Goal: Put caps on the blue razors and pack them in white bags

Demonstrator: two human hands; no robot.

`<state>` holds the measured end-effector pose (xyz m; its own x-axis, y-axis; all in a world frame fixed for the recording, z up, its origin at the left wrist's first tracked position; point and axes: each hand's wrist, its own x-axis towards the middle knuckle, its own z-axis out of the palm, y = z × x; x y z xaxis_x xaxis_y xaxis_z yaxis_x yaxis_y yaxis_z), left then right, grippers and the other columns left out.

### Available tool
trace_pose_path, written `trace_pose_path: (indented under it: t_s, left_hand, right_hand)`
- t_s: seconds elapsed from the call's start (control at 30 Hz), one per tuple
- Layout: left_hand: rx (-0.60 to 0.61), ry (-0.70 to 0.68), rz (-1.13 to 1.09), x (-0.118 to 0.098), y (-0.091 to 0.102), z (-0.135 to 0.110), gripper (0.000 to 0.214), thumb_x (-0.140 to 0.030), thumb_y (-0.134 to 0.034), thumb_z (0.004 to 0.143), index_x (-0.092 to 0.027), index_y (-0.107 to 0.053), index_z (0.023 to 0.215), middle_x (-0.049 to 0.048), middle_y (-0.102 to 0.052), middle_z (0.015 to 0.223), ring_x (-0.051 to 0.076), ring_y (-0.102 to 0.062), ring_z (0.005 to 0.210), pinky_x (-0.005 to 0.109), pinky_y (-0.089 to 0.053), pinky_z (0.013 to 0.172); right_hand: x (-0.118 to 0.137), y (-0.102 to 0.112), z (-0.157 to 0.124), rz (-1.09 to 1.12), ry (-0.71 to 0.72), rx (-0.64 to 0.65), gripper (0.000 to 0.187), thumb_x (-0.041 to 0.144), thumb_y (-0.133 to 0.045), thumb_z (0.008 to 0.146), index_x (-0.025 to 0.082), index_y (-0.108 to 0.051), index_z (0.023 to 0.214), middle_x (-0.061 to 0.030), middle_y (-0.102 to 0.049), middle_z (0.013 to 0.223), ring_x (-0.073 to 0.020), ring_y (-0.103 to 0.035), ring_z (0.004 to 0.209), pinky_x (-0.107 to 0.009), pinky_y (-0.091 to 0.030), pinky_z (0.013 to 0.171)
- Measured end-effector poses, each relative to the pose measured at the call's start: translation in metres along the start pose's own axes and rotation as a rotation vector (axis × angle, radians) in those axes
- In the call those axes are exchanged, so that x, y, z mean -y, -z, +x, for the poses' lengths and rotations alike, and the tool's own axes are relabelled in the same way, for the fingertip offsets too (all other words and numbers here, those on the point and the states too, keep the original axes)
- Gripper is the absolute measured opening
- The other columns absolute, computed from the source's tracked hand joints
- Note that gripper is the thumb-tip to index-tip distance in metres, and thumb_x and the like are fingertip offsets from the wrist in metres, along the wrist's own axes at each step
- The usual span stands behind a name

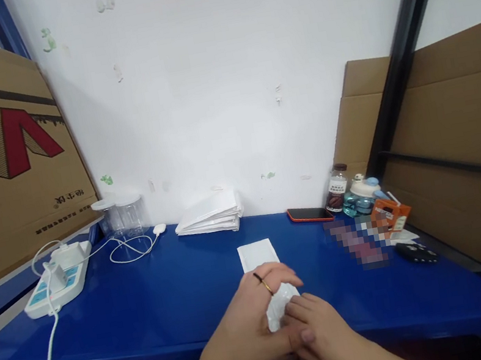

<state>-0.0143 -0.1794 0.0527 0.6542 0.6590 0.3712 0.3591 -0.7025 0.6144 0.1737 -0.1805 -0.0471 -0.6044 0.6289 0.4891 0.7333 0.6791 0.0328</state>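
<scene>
Low in the middle, at the table's front edge, my two hands meet around a small crumpled white wad (282, 304) with a slightly shiny surface; what it is made of I cannot tell. My left hand (249, 318) curls around it from the left and above, with rings on one finger. From the right, my right hand (325, 329) presses bent fingertips against the wad's lower side. Just beyond the hands a flat white packet, like a padded mailer (257, 254), lies on the blue table (164, 305), its near edge partly covered by my left hand.
Stacked white packets (209, 215) lie against the wall. A phone (309, 215), brown bottle (336, 189), orange box (389, 216) and black item (416, 252) stand or lie right. Left are clear jars (131, 216), a power strip (65, 282) and a white cable (130, 253).
</scene>
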Motion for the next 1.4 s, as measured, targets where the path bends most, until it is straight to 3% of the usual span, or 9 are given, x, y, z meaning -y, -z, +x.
trace_pose_path:
  t_s: [0.1, 0.23, 0.6, 0.8, 0.93, 1.07, 1.17, 1.23, 1.4]
  left_hand:
    - [0.040, 0.034, 0.179, 0.039, -0.022, 0.005, 0.049, -0.041, -0.069, 0.067, -0.025, -0.055, 0.111, 0.0038, -0.057, 0.113, 0.021, -0.051, 0.103, 0.033, -0.039, 0.090]
    - [0.044, 0.045, 0.417, 0.070, -0.047, -0.001, 0.007, -0.025, -0.056, 0.081, -0.021, -0.061, 0.085, 0.0015, -0.065, 0.087, 0.017, -0.058, 0.082, 0.027, -0.040, 0.073]
    - [-0.124, -0.127, 0.453, 0.060, -0.028, 0.008, 0.026, -0.027, -0.039, 0.092, -0.026, -0.061, 0.107, 0.0027, -0.071, 0.090, 0.015, -0.064, 0.081, 0.027, -0.044, 0.072]
    - [-0.393, 0.231, 0.297, 0.080, 0.000, 0.002, 0.034, -0.035, -0.040, 0.089, -0.029, -0.055, 0.119, 0.0006, -0.068, 0.102, 0.016, -0.063, 0.093, 0.027, -0.048, 0.080]
    - [-0.327, 0.380, 0.208, 0.091, -0.001, -0.008, 0.034, -0.039, -0.041, 0.087, -0.026, -0.059, 0.112, 0.0001, -0.069, 0.091, 0.017, -0.064, 0.084, 0.027, -0.048, 0.075]
    - [-0.253, 0.447, 0.136, 0.098, -0.011, -0.016, 0.035, -0.041, -0.041, 0.085, -0.025, -0.061, 0.108, 0.0010, -0.069, 0.090, 0.017, -0.063, 0.080, 0.026, -0.047, 0.073]
    - [-0.208, 0.485, 0.097, 0.100, -0.009, -0.019, 0.035, -0.040, -0.044, 0.083, -0.024, -0.061, 0.109, 0.0015, -0.069, 0.092, 0.016, -0.063, 0.081, 0.025, -0.047, 0.074]
    - [-0.174, 0.489, 0.116, 0.101, -0.001, -0.017, 0.036, -0.038, -0.046, 0.081, -0.024, -0.060, 0.110, 0.0018, -0.068, 0.097, 0.016, -0.062, 0.083, 0.025, -0.047, 0.076]
    - [-0.057, 0.439, 0.255, 0.122, 0.030, 0.020, 0.034, -0.034, -0.051, 0.077, -0.024, -0.062, 0.108, 0.0022, -0.067, 0.100, 0.018, -0.062, 0.086, 0.027, -0.046, 0.076]
  right_hand:
    - [-0.002, 0.001, 0.005, 0.000, 0.017, -0.040, 0.015, 0.023, -0.045, 0.088, 0.019, -0.052, 0.076, -0.0009, -0.056, 0.073, -0.0145, -0.050, 0.069, -0.029, -0.031, 0.062]
    - [-0.008, 0.005, 0.011, -0.037, -0.001, -0.109, 0.013, 0.023, -0.046, 0.089, 0.019, -0.054, 0.080, -0.0012, -0.057, 0.074, -0.0139, -0.051, 0.067, -0.028, -0.031, 0.060]
    - [-0.031, 0.048, 0.010, -0.044, 0.051, -0.147, 0.021, 0.016, -0.039, 0.091, 0.018, -0.058, 0.101, -0.0036, -0.059, 0.070, -0.0141, -0.053, 0.061, -0.026, -0.036, 0.055]
    - [-0.112, 0.078, 0.029, 0.631, -0.672, -0.362, 0.022, 0.040, -0.044, 0.088, 0.020, -0.052, 0.092, -0.0009, -0.061, 0.061, -0.0161, -0.059, 0.050, -0.026, -0.045, 0.047]
    - [-0.156, 0.046, 0.022, 1.072, -0.921, -0.315, 0.023, 0.040, -0.056, 0.080, 0.018, -0.050, 0.086, -0.0026, -0.063, 0.065, -0.0155, -0.059, 0.048, -0.025, -0.045, 0.044]
    - [-0.166, 0.010, 0.007, 0.874, -1.106, -0.052, 0.023, 0.038, -0.052, 0.079, 0.016, -0.053, 0.084, -0.0068, -0.064, 0.064, -0.0202, -0.062, 0.052, -0.031, -0.048, 0.048]
    - [-0.162, 0.012, 0.003, 0.346, -0.971, -0.016, 0.032, 0.039, -0.051, 0.079, 0.013, -0.060, 0.096, -0.0139, -0.067, 0.088, -0.0294, -0.064, 0.084, -0.041, -0.051, 0.073]
    - [-0.155, 0.021, 0.004, 0.139, -0.740, -0.019, 0.043, 0.041, -0.052, 0.080, 0.017, -0.056, 0.116, -0.0140, -0.057, 0.119, -0.0312, -0.050, 0.114, -0.044, -0.040, 0.096]
    - [-0.134, 0.026, 0.011, 0.275, -0.366, 0.366, 0.053, 0.051, -0.044, 0.085, 0.036, -0.035, 0.136, 0.0012, -0.026, 0.148, -0.0276, -0.019, 0.136, -0.046, -0.021, 0.109]
